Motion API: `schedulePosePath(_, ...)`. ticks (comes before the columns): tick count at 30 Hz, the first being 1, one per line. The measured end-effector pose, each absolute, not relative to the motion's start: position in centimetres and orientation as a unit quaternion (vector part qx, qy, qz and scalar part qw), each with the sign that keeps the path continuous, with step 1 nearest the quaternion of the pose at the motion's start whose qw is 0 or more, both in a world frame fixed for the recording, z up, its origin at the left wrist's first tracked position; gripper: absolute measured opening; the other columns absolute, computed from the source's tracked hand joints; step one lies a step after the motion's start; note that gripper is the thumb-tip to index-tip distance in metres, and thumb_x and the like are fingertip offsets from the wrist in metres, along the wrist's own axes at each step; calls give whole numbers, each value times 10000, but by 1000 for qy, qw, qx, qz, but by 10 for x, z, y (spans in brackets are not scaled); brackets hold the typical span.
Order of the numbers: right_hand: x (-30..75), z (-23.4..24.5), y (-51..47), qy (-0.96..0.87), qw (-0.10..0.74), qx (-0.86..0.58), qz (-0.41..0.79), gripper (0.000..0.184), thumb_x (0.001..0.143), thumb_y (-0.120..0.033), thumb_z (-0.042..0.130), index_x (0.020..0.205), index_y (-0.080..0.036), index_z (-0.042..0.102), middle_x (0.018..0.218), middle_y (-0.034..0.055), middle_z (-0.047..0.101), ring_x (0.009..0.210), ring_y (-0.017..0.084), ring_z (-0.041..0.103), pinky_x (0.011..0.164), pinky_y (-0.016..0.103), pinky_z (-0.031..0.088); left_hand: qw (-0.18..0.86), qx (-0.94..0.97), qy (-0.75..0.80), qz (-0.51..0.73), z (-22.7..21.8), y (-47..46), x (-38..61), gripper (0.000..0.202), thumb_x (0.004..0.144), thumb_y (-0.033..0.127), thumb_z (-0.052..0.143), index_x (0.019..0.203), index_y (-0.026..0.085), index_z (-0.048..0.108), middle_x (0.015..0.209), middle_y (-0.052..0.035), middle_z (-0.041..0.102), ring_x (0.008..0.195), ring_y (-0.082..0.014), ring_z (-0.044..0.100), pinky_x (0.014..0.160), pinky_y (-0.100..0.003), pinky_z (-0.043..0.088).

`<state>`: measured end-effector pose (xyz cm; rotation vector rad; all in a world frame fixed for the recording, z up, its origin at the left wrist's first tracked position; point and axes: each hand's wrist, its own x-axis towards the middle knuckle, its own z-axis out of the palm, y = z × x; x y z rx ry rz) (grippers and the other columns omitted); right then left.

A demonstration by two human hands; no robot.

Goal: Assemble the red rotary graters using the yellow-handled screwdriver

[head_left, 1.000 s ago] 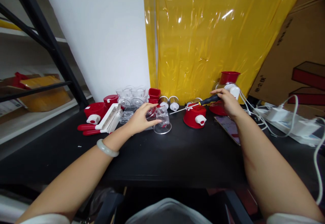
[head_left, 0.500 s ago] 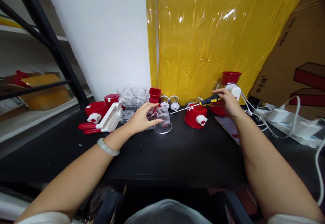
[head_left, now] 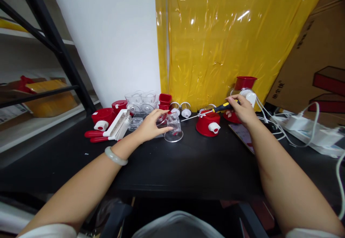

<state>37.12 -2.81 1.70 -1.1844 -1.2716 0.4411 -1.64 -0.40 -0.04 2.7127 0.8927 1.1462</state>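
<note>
My left hand (head_left: 153, 126), below a pale bangle (head_left: 115, 156), grips a clear plastic part (head_left: 174, 123) between thumb and fingers. The part has a round flared rim that faces down by the black tabletop. My right hand (head_left: 240, 110) is closed around the black and yellow handle of a screwdriver (head_left: 222, 107). Its thin metal shaft points left, with the tip at or very near the right side of the clear part; contact cannot be made out. Under the shaft stands a red base (head_left: 206, 124) with a white knob.
Left of my hand are red bases (head_left: 103, 118), white pieces with red handles (head_left: 118, 126) and clear cups (head_left: 148, 97). Metal drums (head_left: 185, 109) stand behind. To the right lie a phone (head_left: 242, 135), a power strip (head_left: 309, 133) with cables, and an assembled red-and-white device (head_left: 245, 83).
The fingers of my right hand have shifted on the screwdriver handle, with the thumb side turned over. My left hand and the clear part stay almost where they were.
</note>
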Motion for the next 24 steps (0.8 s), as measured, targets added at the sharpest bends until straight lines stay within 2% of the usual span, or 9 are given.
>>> schedulePosePath(4, 371, 19, -26, -535, 650, -493, 220, 220, 814, -448, 593, 877, -241, 635, 745, 25, 610, 597, 190, 630, 501, 339, 550, 31, 881, 291, 372, 0, -4, -17, 611, 802, 484, 741, 1319, 238, 527, 1266, -99, 589, 1193, -268, 577, 1055, -489, 466)
schedulePosePath(7, 371, 20, -26, -530, 664, -466, 246, 186, 751, -318, 576, 902, -245, 656, 816, 33, 613, 741, 208, 653, 554, 336, 578, 35, 881, 291, 372, 0, -4, -17, 617, 801, 491, 738, 1322, 236, 528, 1269, -102, 590, 1197, -274, 576, 1056, -491, 466)
schedulePosePath(10, 369, 21, -27, -523, 665, -469, 255, 219, 704, -251, 592, 913, -244, 656, 776, 18, 604, 701, 195, 652, 554, 327, 583, 35, 881, 292, 370, 0, -4, -17, 616, 803, 500, 731, 1325, 241, 529, 1262, -99, 594, 1192, -282, 579, 1048, -502, 469)
schedulePosePath(13, 367, 20, -27, -514, 661, -489, 244, 192, 732, -287, 634, 919, -246, 622, 693, -12, 587, 537, 169, 615, 476, 321, 550, 33, 881, 290, 372, 0, -4, -16, 608, 805, 488, 734, 1324, 248, 528, 1260, -95, 594, 1193, -275, 576, 1050, -494, 468)
schedulePosePath(16, 366, 18, -27, -523, 643, -516, 219, 210, 798, -401, 643, 927, -251, 573, 561, -38, 562, 390, 157, 540, 372, 284, 447, 31, 882, 287, 374, 0, -3, -17, 606, 803, 478, 740, 1321, 246, 528, 1259, -94, 592, 1194, -269, 574, 1054, -484, 465)
schedulePosePath(19, 366, 16, -27, -530, 623, -541, 194, 252, 827, -483, 628, 910, -252, 570, 480, -45, 527, 343, 156, 497, 336, 266, 379, 32, 882, 291, 370, 0, -3, -17, 613, 801, 491, 738, 1322, 243, 529, 1264, -96, 590, 1194, -272, 575, 1053, -483, 464)
schedulePosePath(22, 365, 17, -26, -515, 642, -531, 205, 241, 832, -488, 600, 858, -248, 592, 578, -14, 581, 424, 165, 559, 381, 297, 456, 34, 882, 292, 369, 0, -3, -17, 622, 804, 503, 730, 1331, 249, 521, 1278, -95, 585, 1210, -276, 565, 1061, -489, 456)
schedulePosePath(24, 364, 18, -26, -500, 661, -514, 221, 187, 825, -430, 571, 828, -247, 610, 664, 10, 614, 518, 184, 611, 443, 331, 523, 36, 882, 291, 369, 0, -3, -17, 620, 807, 502, 729, 1332, 247, 519, 1284, -96, 582, 1218, -273, 560, 1068, -490, 450)
